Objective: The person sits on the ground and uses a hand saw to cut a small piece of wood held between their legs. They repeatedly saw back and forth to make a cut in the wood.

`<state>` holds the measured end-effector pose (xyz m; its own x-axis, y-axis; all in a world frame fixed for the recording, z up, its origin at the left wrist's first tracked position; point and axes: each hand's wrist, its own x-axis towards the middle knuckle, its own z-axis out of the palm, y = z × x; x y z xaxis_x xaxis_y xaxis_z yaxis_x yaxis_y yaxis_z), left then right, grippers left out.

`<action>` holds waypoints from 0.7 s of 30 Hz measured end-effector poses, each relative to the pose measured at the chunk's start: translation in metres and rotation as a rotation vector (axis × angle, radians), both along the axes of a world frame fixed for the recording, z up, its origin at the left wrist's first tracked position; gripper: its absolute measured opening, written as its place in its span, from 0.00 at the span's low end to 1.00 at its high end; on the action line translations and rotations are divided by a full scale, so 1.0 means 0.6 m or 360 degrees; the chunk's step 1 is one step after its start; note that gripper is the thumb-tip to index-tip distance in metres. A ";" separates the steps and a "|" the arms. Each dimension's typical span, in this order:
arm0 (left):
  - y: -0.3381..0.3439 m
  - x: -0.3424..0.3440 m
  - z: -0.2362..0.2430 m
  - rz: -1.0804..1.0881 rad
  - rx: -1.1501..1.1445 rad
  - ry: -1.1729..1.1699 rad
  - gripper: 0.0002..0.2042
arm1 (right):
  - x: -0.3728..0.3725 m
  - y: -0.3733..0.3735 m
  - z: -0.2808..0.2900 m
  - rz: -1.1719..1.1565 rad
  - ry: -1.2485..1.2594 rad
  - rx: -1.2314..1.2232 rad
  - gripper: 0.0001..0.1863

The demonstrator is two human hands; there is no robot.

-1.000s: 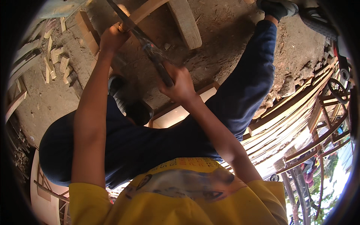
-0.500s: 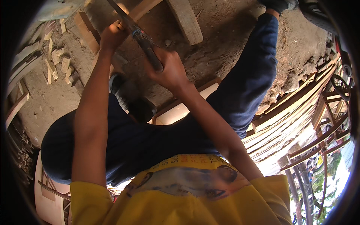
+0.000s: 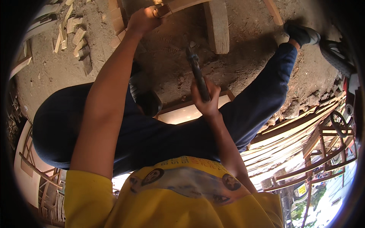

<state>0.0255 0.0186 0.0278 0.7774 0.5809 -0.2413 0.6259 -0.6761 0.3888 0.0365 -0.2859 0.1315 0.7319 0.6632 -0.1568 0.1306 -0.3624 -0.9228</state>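
Note:
My left hand (image 3: 143,21) is closed around the end of a wooden piece (image 3: 163,11) near the top edge. My right hand (image 3: 207,97), lower and nearer my lap, is wrapped round the handle of a long dark tool (image 3: 197,71). This tool has a rounded grip and a bluish band. It points away from me, its far end foreshortened over the dirt, so its kind is unclear. Tool and wooden piece are apart. A pale strip of wood (image 3: 186,3) runs right from beside my left hand, partly cut off by the frame.
A thick timber block (image 3: 217,28) lies on the dirt floor right of my left hand. Several wood offcuts (image 3: 78,38) are scattered at the left. My outstretched leg (image 3: 262,89) crosses the right side. Stacked boards (image 3: 289,129) and a tyre (image 3: 336,57) are farther right.
My right hand has drawn the tool back toward my body and to the right, away from my left hand. My left hand has shifted right and upward in the picture; the view has turned somewhat.

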 end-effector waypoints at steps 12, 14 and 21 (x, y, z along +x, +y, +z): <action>0.005 0.021 0.038 -0.0147 -0.0108 0.0364 0.20 | 0.006 0.006 0.029 0.0012 0.0102 -0.0099 0.07; 0.011 0.015 0.042 -0.0109 -0.0179 0.0350 0.20 | -0.023 -0.034 0.057 0.0113 -0.0360 -0.0044 0.07; 0.018 0.007 -0.004 -0.0224 -0.0246 0.0192 0.22 | 0.031 0.079 0.042 0.0080 0.0146 -0.0120 0.06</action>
<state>0.0297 0.0292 0.0256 0.8081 0.4180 -0.4151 0.5781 -0.6981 0.4224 0.0550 -0.2384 0.1567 0.6782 0.6826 -0.2721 0.0669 -0.4262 -0.9022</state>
